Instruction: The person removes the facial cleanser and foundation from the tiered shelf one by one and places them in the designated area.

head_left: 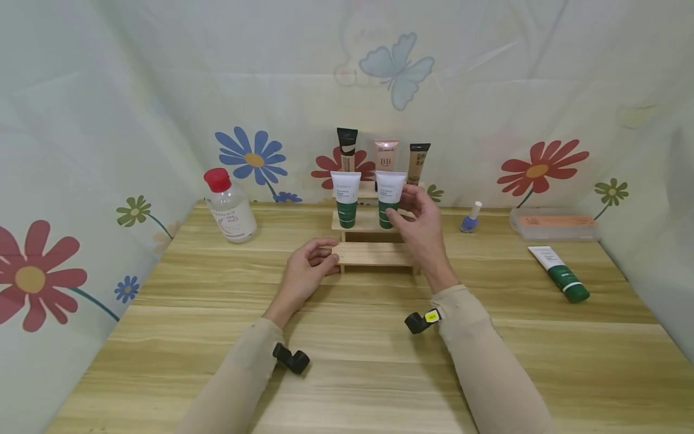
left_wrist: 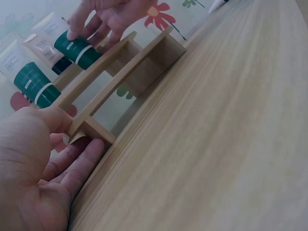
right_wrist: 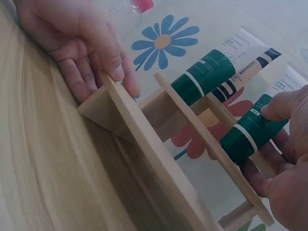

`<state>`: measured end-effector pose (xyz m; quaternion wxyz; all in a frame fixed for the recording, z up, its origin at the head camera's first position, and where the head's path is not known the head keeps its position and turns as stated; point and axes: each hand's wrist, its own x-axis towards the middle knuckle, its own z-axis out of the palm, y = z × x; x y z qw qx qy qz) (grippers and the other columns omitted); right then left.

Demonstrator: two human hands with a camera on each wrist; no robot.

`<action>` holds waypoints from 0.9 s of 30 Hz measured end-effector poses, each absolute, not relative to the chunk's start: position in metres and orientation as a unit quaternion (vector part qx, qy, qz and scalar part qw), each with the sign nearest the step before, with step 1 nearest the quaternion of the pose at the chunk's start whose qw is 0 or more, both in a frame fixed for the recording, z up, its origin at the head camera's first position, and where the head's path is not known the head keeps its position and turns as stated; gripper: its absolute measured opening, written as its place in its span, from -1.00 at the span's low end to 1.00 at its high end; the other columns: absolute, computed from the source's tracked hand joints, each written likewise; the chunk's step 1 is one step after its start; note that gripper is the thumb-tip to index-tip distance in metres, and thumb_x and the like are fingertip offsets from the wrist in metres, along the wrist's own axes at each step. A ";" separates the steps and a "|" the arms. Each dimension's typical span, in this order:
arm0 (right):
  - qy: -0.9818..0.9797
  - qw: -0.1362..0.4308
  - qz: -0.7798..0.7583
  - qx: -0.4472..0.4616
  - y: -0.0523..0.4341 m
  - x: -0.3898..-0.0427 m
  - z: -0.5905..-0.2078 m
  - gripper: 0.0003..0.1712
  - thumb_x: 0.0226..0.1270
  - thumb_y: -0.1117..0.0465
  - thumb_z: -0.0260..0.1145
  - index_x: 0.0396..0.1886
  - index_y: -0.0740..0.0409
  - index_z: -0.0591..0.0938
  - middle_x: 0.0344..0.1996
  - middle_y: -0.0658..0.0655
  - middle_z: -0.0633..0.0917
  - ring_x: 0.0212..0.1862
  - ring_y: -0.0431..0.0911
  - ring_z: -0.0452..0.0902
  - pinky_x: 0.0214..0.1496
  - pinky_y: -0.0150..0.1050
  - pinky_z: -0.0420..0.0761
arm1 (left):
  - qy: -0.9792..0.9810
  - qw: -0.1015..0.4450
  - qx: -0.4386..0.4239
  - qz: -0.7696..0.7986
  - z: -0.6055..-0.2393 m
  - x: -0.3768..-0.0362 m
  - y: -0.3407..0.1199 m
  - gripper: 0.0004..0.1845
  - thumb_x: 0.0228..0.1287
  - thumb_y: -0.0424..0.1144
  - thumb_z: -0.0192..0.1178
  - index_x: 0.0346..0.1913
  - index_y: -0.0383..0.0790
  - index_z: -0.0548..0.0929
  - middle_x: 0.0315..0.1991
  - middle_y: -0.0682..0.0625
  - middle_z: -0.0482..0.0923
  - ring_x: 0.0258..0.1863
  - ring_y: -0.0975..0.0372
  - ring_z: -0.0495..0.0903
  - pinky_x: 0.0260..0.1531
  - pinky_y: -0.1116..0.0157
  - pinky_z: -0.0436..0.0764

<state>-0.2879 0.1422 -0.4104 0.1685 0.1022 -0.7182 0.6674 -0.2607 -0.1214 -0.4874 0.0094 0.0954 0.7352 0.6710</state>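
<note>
A small stepped wooden rack point(head_left: 374, 254) stands on the table, its lowest step bare. My left hand point(head_left: 310, 265) pinches the left end of that step, thumb on top and fingers beneath, as the left wrist view shows. On the middle step a white-and-green tube point(head_left: 347, 199) stands upright on its cap. Beside it, my right hand point(head_left: 422, 226) grips a second white-and-green tube point(right_wrist: 255, 130) between thumb and fingers, its cap at the step. Behind them on the top step are a black-topped tube point(head_left: 347, 147), a pink BB tube point(head_left: 386, 155) and a gold tube with a black end point(head_left: 416, 163).
A clear bottle with a red cap point(head_left: 230, 208) stands at the table's left. To the right are a blue nail polish bottle point(head_left: 470, 220), a flat clear case point(head_left: 554, 224) and another white-and-green tube point(head_left: 559, 274) lying down. A flowered curtain point(head_left: 303, 72) hangs behind.
</note>
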 end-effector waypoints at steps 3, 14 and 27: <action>-0.721 0.171 0.665 0.096 0.146 -0.286 -0.406 -0.47 0.54 0.40 0.49 0.42 0.20 0.60 0.25 0.21 0.71 0.24 0.01 0.67 0.31 -0.14 0.77 | 0.736 0.009 0.096 0.670 -0.488 -0.261 -0.121 -0.66 0.63 -0.34 0.36 0.35 -0.19 0.73 0.09 -0.28 0.74 0.03 -0.04 0.82 0.05 0.16 0.92; -0.707 0.227 0.661 0.108 0.178 -0.277 -0.381 -0.50 0.50 0.45 0.49 0.38 0.25 0.65 0.12 0.11 0.76 0.13 -0.06 0.69 0.15 -0.35 0.76 | 0.734 0.007 0.097 0.672 -0.488 -0.261 -0.122 -0.68 0.64 -0.34 0.35 0.34 -0.17 0.74 0.09 -0.26 0.74 0.04 -0.04 0.81 0.05 0.17 0.92; -0.721 0.288 0.626 0.072 0.262 -0.251 -0.362 -0.46 0.58 0.37 0.46 0.47 0.01 0.66 0.23 0.04 0.73 0.22 -0.05 0.64 0.21 -0.50 0.75 | 0.735 0.009 0.093 0.671 -0.487 -0.260 -0.122 -0.68 0.64 -0.33 0.35 0.34 -0.18 0.74 0.08 -0.27 0.73 0.04 -0.04 0.81 0.05 0.18 0.92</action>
